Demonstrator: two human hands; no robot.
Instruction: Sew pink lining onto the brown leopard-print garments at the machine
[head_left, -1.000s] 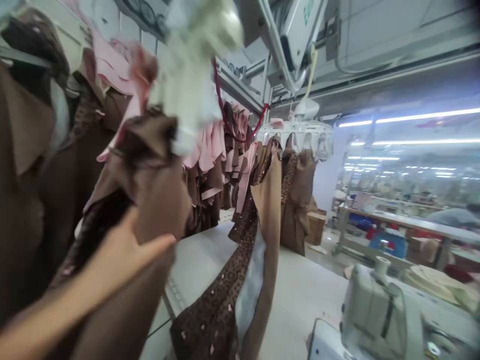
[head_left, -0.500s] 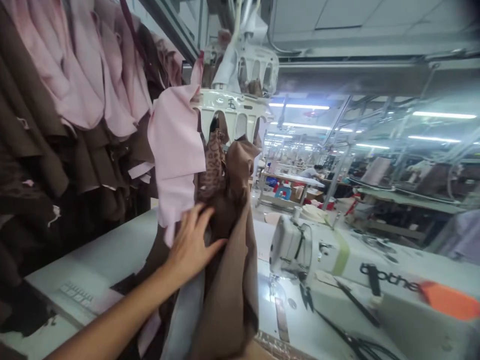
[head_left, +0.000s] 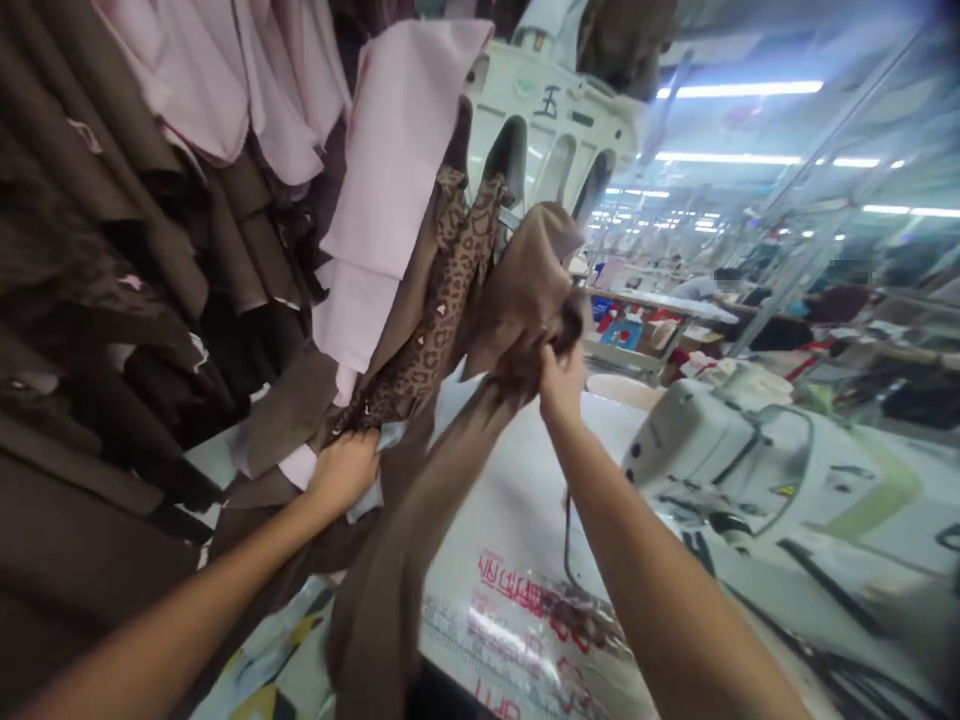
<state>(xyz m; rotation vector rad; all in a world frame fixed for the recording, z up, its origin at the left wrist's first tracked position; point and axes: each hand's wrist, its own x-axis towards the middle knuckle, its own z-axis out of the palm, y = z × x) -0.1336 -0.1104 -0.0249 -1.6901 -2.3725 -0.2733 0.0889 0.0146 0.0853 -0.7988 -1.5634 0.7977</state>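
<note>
Below the white hanger clip (head_left: 559,130), the right hand (head_left: 561,382) clenched the brown fabric (head_left: 525,290) while the left hand (head_left: 346,468) gripped the leopard-print piece (head_left: 427,335). Apparently mid-removal; freeing the pieces would call for a downward tug.

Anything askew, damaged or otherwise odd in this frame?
Nothing damaged or spilled. The right hand grips a bunched brown cloth hanging from the white hanger; the left hand holds the leopard-print piece lower down. The sewing machine looks tilted, likely from the camera angle.
</note>
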